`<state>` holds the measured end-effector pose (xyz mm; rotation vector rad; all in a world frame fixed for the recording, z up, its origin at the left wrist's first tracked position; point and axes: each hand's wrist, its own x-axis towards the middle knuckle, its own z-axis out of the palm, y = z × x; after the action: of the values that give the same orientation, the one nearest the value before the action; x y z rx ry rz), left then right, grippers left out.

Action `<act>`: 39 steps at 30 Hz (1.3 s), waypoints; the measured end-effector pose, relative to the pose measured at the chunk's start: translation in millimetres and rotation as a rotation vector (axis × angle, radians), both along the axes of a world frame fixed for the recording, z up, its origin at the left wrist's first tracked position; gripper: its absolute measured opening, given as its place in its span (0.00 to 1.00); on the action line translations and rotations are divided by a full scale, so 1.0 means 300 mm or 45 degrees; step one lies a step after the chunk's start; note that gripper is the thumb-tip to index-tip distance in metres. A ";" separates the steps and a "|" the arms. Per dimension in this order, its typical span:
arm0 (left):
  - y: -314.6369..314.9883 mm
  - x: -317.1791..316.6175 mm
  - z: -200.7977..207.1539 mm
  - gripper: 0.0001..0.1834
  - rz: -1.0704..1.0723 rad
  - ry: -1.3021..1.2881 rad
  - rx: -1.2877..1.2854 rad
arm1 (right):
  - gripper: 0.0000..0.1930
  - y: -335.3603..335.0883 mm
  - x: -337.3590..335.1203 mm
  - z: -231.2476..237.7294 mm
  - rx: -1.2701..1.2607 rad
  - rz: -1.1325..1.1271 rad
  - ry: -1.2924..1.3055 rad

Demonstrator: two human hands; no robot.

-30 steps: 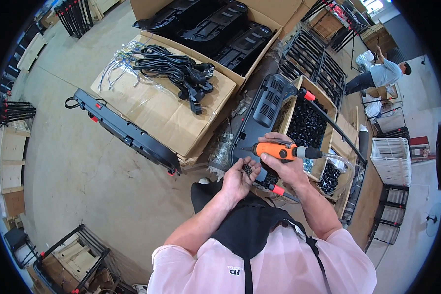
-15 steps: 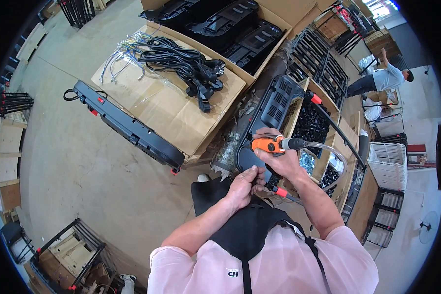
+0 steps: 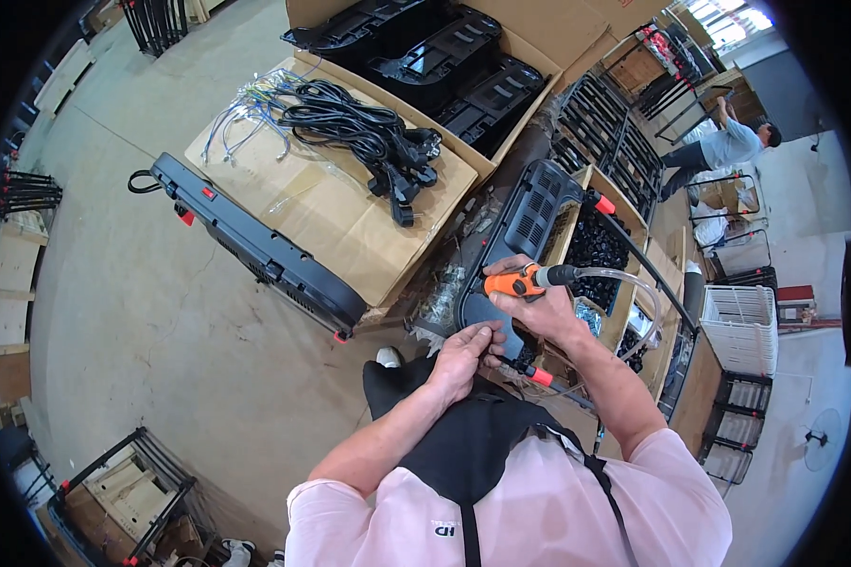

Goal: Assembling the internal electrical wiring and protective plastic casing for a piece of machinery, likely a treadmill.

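Observation:
My right hand (image 3: pixel 548 307) is wrapped round an orange air screwdriver (image 3: pixel 515 283) with a clear hose (image 3: pixel 624 274) trailing off to the right. The tool is above a long black plastic housing (image 3: pixel 529 222) with vent slots; its tip is hidden. Beside the near end of that housing, my left hand (image 3: pixel 463 359) is closed, thumb and fingers pinched together. Whatever those fingers hold is out of sight. Close to them is a black bar with a red sleeve (image 3: pixel 539 377).
Wooden bins of black parts (image 3: pixel 596 241) flank the housing on the right. At the left, a carton (image 3: pixel 350 227) carries bundled black power cords (image 3: pixel 359 132); another long black housing (image 3: pixel 255 246) leans against it. An open box (image 3: pixel 501 151) holds black shells. A co-worker (image 3: pixel 728 146) stands far right.
The view has shifted slightly. Both my hands keep nearly the same place on the housing, the right one still gripping the screwdriver. The co-worker in the background has changed posture.

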<state>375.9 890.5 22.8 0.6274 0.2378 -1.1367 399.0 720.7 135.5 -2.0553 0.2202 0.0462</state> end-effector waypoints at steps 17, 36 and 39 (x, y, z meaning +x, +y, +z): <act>0.026 -0.014 -0.037 0.15 0.164 0.060 0.067 | 0.18 0.008 -0.021 -0.014 -0.019 0.011 -0.016; -0.060 -0.049 -0.032 0.16 0.388 0.202 0.239 | 0.23 -0.034 -0.033 0.004 -0.062 0.152 0.034; -0.086 -0.021 -0.013 0.15 0.389 0.241 0.253 | 0.24 -0.085 -0.068 0.013 0.198 0.021 -0.096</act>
<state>369.4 864.8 18.8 0.6330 0.5946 -0.8822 378.5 695.1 139.2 -1.9001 0.1480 -0.0043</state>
